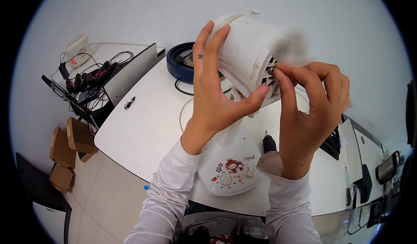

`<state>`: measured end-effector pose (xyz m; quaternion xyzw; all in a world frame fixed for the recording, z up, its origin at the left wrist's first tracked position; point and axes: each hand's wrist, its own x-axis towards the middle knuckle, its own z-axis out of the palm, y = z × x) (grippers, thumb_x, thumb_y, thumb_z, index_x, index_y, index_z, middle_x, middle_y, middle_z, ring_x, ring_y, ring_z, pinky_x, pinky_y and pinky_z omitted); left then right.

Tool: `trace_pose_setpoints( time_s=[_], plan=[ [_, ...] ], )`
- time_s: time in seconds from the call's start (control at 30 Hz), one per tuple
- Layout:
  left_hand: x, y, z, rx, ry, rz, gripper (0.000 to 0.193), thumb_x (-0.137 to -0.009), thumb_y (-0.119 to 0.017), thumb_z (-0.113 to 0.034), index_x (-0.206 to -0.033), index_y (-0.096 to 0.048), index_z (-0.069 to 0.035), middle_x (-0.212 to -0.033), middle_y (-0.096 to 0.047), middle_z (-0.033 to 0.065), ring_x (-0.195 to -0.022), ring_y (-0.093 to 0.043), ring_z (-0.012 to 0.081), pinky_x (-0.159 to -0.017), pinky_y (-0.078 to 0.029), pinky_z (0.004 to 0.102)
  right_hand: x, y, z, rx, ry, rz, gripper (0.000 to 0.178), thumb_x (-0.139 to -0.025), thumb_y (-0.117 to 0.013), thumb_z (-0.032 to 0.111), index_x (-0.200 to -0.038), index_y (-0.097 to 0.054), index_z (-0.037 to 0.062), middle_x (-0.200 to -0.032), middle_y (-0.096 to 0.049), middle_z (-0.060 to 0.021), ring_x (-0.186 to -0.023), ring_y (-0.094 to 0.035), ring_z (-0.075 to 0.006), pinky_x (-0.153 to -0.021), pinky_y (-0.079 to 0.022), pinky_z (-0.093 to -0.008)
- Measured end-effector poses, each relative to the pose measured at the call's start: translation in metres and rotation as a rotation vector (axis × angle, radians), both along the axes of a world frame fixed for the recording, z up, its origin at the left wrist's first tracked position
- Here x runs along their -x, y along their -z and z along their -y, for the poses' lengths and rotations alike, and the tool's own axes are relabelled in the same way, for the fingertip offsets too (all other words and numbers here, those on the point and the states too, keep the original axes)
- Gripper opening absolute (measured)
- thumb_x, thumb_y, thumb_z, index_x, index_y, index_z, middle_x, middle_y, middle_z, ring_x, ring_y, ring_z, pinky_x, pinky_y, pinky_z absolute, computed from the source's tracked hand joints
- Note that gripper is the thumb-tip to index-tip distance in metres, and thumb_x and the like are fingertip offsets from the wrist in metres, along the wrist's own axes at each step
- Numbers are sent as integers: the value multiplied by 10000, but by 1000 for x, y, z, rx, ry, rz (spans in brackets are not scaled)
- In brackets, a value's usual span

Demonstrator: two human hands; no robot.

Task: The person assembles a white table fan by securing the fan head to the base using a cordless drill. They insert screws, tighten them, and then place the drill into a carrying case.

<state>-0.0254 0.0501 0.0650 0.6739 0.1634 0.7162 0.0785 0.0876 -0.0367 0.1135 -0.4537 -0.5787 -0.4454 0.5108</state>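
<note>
A white table fan stands on the table, its base (236,184) printed with red cartoon figures and two round knobs. My left hand (210,87) grips the fan's white motor housing (245,48), fingers over its far side and thumb along the lower edge. The housing is tilted, its slotted end facing right. At that end my right hand (312,96) pinches a small dark metal part (271,70) between thumb and forefinger; its exact kind is mostly hidden. A rounded white piece (293,46), smeared by motion, is just above the right fingers.
Behind my left hand lies a dark blue ring-shaped object (178,63). A black screwdriver-like tool (269,143) rests by the fan base. A small black cable (129,102) lies on the white table (139,133). Cardboard boxes (65,148) stand on the floor at left.
</note>
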Motion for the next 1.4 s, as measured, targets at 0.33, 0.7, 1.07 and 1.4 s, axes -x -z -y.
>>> trace_pose_setpoints(
  time_s=[0.33, 0.7, 1.07, 1.4],
  plan=[
    [0, 1, 1, 2, -2, -1, 903, -626, -787, -317, -1363, -368, -2, -1368, -363, 267, -1343, -266, 397, -982, -368, 478, -4, 2, -4, -35, -52, 61, 139, -643, -794, 103, -737, -709, 159, -767, -565, 58, -792, -505, -133, -780, -345, -286],
    [-2, 2, 0, -3, -10, 8, 900, -624, -783, -304, -1362, -373, 8, -1357, -377, 265, -1343, -265, 394, -983, -367, 476, 3, 11, -4, -46, 95, 54, 93, -725, -751, 151, -797, -702, 183, -846, -564, 79, -894, -470, -149, -833, -312, -312],
    [-5, 0, 3, 7, -36, 24, 878, -613, -768, -278, -1349, -384, 9, -1342, -404, 226, -1336, -267, 389, -964, -374, 467, 1, 21, -16, -61, -26, 35, 82, -785, -682, 78, -850, -658, 122, -912, -525, -6, -899, -422, -191, -812, -317, -329],
    [-7, 6, -3, 12, -72, 18, 907, -644, -719, -415, -1415, -347, -117, -1466, -289, 159, -1311, -356, 339, -982, -370, 539, -4, 24, -23, -138, -128, 64, 92, -786, -677, 51, -861, -653, 97, -961, -492, -31, -871, -456, -168, -700, -375, -306]
  ],
)
